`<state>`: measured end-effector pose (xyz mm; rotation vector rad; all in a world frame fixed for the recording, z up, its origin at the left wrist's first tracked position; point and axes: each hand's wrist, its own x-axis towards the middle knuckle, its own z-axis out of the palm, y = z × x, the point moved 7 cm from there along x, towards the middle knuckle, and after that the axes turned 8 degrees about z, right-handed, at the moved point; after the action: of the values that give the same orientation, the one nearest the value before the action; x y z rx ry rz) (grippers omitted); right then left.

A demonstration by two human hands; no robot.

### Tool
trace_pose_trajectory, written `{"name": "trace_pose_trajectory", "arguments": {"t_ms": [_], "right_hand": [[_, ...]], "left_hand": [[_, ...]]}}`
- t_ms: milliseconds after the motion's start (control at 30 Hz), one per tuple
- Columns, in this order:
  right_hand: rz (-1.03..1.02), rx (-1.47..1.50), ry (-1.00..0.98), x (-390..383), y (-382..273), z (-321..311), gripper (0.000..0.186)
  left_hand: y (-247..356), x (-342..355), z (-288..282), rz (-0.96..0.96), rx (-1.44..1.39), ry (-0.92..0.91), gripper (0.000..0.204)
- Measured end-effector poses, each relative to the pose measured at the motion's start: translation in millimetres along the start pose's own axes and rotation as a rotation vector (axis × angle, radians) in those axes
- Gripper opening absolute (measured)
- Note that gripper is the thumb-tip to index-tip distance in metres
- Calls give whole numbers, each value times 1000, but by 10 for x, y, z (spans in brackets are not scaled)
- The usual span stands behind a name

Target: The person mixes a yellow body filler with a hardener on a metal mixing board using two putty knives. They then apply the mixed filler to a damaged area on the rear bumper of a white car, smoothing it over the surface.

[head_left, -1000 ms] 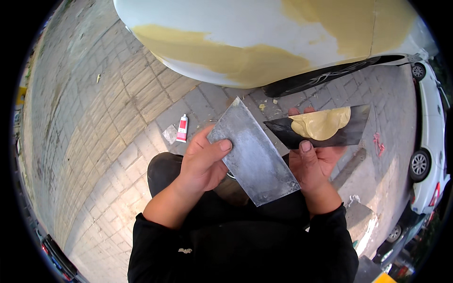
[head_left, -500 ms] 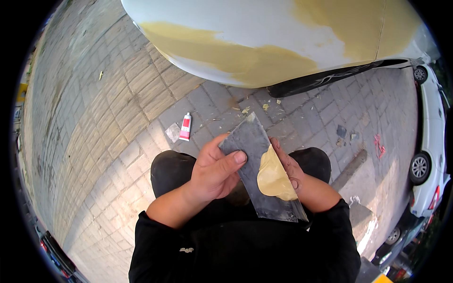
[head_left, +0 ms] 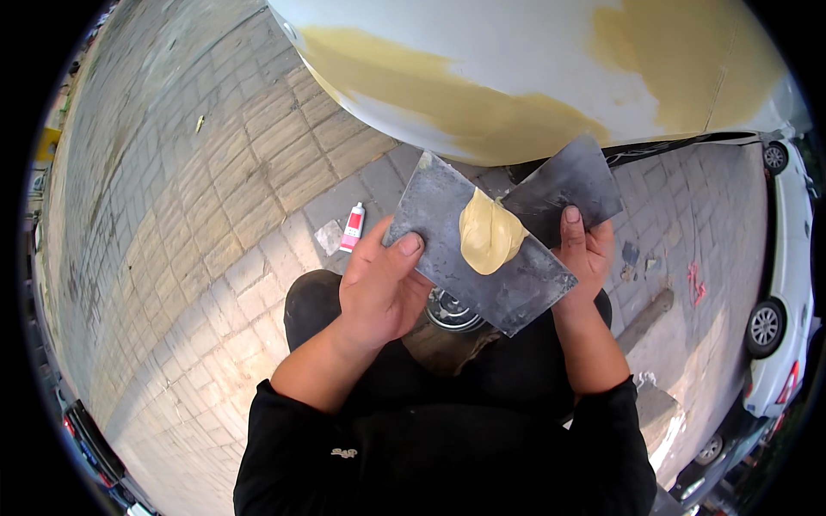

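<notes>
My left hand (head_left: 379, 288) grips a flat grey plate (head_left: 439, 245) by its left end, thumb on top, with a thick lump of pale yellow putty (head_left: 489, 228) on its upper middle. My right hand (head_left: 583, 258) is closed on a darker, thin spreader blade (head_left: 575, 176), raised to the upper right, its lower left part partly behind the plate. Below the plate, between my dark-trousered knees, a round metal lid or can (head_left: 452, 311) shows in part. A white tube with a red and pink label (head_left: 353, 228) lies on the paving left of the plate.
A white car body (head_left: 516, 43) with yellow filler patches curves above my hands, its dark tyre mostly hidden behind the blade. Brick paving (head_left: 189, 224) surrounds me, with scraps and pink litter (head_left: 695, 284). A parked white car (head_left: 787, 241) stands at far right.
The putty that was on the right-hand blade a second ago now sits on the left-hand plate. The two pieces overlapped, then my right hand moved the blade up and right.
</notes>
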<state>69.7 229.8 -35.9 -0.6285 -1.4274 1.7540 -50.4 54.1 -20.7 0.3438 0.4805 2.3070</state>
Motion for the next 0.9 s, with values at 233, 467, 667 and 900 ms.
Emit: {"name": "trace_pose_trajectory", "arguments": {"t_ms": [233, 467, 667, 900], "right_hand": [[-722, -697, -263, -244, -769, 398, 28], [-953, -852, -464, -449, -725, 697, 27], [-862, -881, -615, -416, -579, 725, 33], [-789, -922, -606, -400, -507, 686, 33]], "left_hand": [[195, -55, -174, 227, 583, 67, 35], [191, -48, -70, 341, 751, 91, 30], [154, -84, -64, 377, 838, 67, 26], [125, -62, -67, 430, 892, 103, 24]]}}
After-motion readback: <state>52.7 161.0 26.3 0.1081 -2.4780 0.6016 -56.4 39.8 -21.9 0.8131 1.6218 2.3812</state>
